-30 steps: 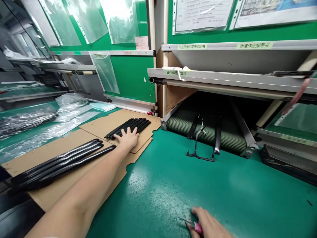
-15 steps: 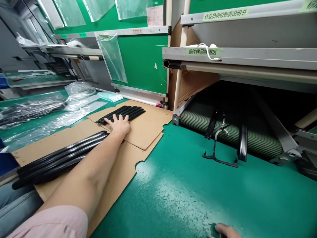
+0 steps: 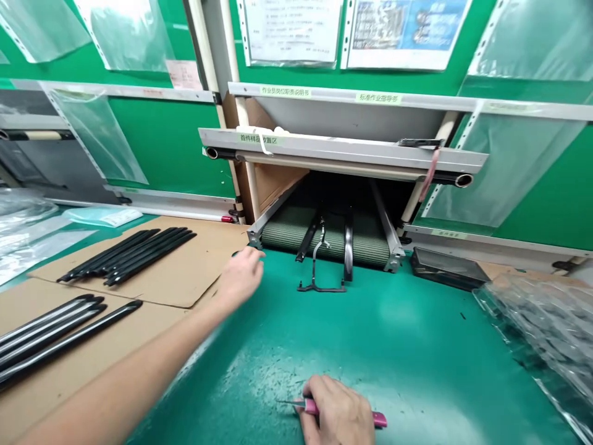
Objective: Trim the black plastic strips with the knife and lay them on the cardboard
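Observation:
My left hand (image 3: 241, 276) reaches past the right edge of the cardboard sheet (image 3: 217, 238), in front of the conveyor's left corner. Its fingers are loosely bent, and nothing shows in them. In my right hand (image 3: 340, 411), closed low over the green tabletop, is a pink-handled knife (image 3: 311, 406), its thin pointed blade turned left. On the conveyor's front end lie a dark strip (image 3: 308, 238), a glossy black curved strip (image 3: 348, 247) and a thin forked black piece (image 3: 319, 288), whose fork overhangs the tabletop. Several black strips (image 3: 134, 253) rest in a row on the cardboard.
More glossy black strips (image 3: 55, 334) lie on nearer cardboard at left. The ribbed conveyor belt (image 3: 287, 238) runs under a metal shelf (image 3: 333, 151). Right of it sit a black tray (image 3: 447, 270) and stacked clear plastic trays (image 3: 542, 321). Plastic bags (image 3: 23, 213) lie at far left.
My view has turned right. My left hand has left the strips on the cardboard and moved right toward the conveyor. More of my right hand and the knife now show.

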A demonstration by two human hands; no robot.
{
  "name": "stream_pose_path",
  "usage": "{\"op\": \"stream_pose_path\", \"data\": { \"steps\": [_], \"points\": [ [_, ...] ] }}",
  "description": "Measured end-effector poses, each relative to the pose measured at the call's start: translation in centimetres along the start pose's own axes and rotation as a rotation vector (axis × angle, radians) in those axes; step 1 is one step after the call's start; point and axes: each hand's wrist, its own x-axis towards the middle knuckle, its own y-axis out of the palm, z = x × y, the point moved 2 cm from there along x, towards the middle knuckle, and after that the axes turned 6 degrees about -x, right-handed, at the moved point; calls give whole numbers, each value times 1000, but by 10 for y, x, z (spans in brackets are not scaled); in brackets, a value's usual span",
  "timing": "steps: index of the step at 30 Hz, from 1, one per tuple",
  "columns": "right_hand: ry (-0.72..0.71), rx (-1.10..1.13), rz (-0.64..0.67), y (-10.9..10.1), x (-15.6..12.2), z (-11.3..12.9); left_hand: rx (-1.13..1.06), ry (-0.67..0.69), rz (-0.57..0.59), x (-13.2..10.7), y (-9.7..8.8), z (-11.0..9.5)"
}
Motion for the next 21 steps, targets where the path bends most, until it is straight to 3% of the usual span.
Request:
{"op": "stream_pose_path", "data": {
  "steps": [2, 5, 11, 15, 18, 21],
  "points": [
    [38, 43, -97, -5, 1, 0, -62, 16, 75, -9, 16, -46],
    [78, 102, -222, -14, 3, -1, -111, 7, 165, -18, 36, -95],
    [39, 201, -279, -30, 5, -6, -158, -127, 281, -32, 46, -156],
    [-32, 239, -288, -32, 0, -12, -249, -299, 348, -55, 36, -169],
    [-89, 211, -325, -24, -2, -20, -382, -396, 356, -78, 19, -159],
    [-97, 191, -329, -13, -1, -33, -543, -428, 338, -111, -9, -140]
  ]
}}
